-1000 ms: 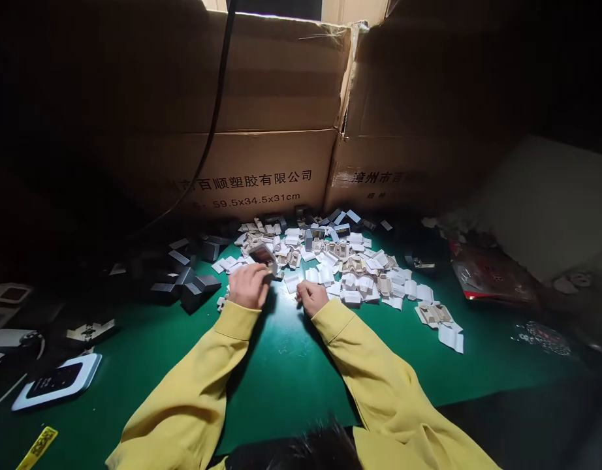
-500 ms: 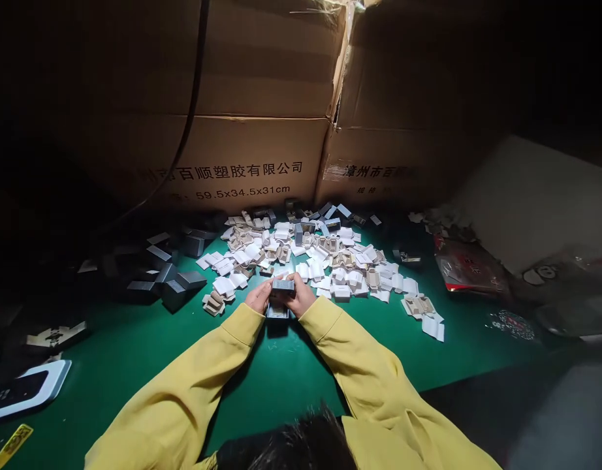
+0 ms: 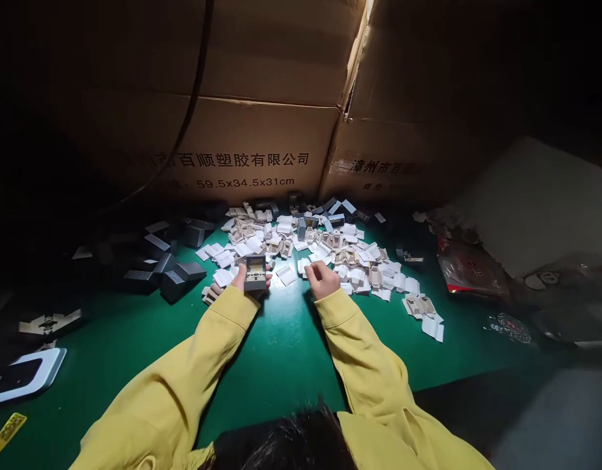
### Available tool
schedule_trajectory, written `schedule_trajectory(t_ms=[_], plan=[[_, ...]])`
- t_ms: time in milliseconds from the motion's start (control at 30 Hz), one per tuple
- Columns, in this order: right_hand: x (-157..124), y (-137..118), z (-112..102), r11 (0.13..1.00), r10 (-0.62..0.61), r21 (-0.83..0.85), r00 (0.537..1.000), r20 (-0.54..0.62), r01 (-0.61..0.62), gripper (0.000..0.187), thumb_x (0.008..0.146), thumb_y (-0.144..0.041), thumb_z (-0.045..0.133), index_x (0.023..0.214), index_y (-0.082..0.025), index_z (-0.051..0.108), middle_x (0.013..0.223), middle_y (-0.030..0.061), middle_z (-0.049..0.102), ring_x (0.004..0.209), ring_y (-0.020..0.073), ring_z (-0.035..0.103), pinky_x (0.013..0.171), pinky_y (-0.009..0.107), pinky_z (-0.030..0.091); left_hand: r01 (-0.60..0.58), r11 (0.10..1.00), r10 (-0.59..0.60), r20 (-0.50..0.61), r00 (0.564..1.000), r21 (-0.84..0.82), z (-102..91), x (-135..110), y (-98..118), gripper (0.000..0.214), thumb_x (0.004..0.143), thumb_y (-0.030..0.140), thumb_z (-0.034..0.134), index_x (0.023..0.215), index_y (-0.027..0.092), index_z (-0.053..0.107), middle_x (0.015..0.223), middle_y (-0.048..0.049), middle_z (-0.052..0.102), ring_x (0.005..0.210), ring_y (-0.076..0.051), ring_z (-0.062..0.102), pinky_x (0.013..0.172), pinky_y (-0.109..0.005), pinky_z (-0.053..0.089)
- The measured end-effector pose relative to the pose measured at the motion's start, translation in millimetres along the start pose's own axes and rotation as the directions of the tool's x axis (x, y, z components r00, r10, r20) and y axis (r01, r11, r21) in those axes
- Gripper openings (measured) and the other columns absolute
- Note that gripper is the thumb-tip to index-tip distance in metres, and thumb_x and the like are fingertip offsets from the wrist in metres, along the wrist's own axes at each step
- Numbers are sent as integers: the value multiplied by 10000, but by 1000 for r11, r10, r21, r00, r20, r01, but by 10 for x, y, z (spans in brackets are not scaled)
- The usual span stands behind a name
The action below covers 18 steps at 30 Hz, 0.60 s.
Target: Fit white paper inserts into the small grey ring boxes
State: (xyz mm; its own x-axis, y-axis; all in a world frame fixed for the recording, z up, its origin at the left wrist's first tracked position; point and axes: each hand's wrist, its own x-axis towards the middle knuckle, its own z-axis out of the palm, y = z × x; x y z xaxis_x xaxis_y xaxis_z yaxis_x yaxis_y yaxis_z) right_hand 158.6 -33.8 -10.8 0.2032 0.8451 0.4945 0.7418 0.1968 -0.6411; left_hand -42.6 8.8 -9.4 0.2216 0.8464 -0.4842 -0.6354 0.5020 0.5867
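In the head view my left hand [image 3: 240,277] grips a small dark box [image 3: 255,282], fingers wrapped round its sides. The box is open toward me, and a pale insert with dark marks shows inside. To the right, my right hand [image 3: 323,279] is closed, thumb and forefinger pinched at the edge of the pile of folded white card pieces [image 3: 364,274]. Whether a card piece is between those fingertips I cannot make out. One loose white card piece [image 3: 286,275] lies on the table between my hands.
Dark boxes [image 3: 176,281] lie in a heap on the left of the green table [image 3: 271,365]. Large cardboard cartons [image 3: 242,137] stand along the back, a cable [image 3: 190,108] hanging before them. A red packet [image 3: 470,267] lies at right, a white-framed device [image 3: 49,369] at left.
My hands were together on the dark box. They have parted: the left has carried the box leftward and up, now showing its open inside, and the right has moved right to the card pieces.
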Motion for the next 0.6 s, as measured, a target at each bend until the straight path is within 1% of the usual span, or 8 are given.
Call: schedule_trajectory(t_ms=[67,133,233,300,367,467,533,600], plan=[[26,42,-26,998,-44,-53,998,-34,42,274,971,-354,502,771,-209,620,662,20,646,625,143,598,613,237,446,-11,999,6,-81,997,-53,60,25,54,512,1035,426,250,1083,69,614,856,-99,702,583,-138,644,510,-247,545],[14,51,17,983,-154,-98,988,-2,153,262,978,-320,501,802,-204,657,700,37,673,689,158,609,658,252,463,12,998,-20,-112,993,-69,88,42,74,517,1032,432,252,1175,69,591,841,-97,699,563,-143,638,484,-250,541],[-25,44,174,915,-347,-153,923,166,372,173,952,-276,552,918,-203,706,837,62,724,817,193,611,712,288,470,100,994,-104,-102,989,-49,68,60,52,559,1027,435,237,1251,33,554,796,-115,695,559,-171,646,482,-279,552],[-29,43,292,873,-380,-190,872,309,449,122,920,-251,602,904,-211,716,858,61,726,820,206,593,674,300,451,151,988,-152,-63,986,-17,26,70,24,574,1022,439,246,1253,14,556,800,-139,698,595,-201,669,505,-309,567],[-8,47,381,864,-333,-233,855,398,445,132,903,-214,618,805,-209,706,809,62,707,782,206,578,631,302,423,166,986,-166,7,986,-1,-21,81,1,560,1014,447,275,1249,33,570,841,-156,705,679,-232,700,573,-344,592],[42,57,408,878,-281,-257,869,407,405,161,905,-179,595,770,-197,682,802,72,685,789,203,580,651,298,432,174,985,-173,49,984,-9,-67,95,-14,540,1013,445,265,1178,62,607,858,-157,705,784,-263,723,705,-406,609],[64,64,349,925,-272,-177,912,308,336,149,912,-184,562,812,-186,671,828,77,680,814,197,589,703,295,460,186,982,-185,39,982,-14,-68,93,-17,557,1017,447,229,1081,70,634,843,-153,704,821,-275,730,776,-437,600],[68,67,258,977,-205,-18,964,172,212,178,932,-216,508,839,-182,656,830,70,671,790,180,594,717,286,477,182,983,-180,57,982,-20,-53,71,-26,574,1021,453,216,995,79,651,855,-149,709,856,-278,731,836,-443,584]])
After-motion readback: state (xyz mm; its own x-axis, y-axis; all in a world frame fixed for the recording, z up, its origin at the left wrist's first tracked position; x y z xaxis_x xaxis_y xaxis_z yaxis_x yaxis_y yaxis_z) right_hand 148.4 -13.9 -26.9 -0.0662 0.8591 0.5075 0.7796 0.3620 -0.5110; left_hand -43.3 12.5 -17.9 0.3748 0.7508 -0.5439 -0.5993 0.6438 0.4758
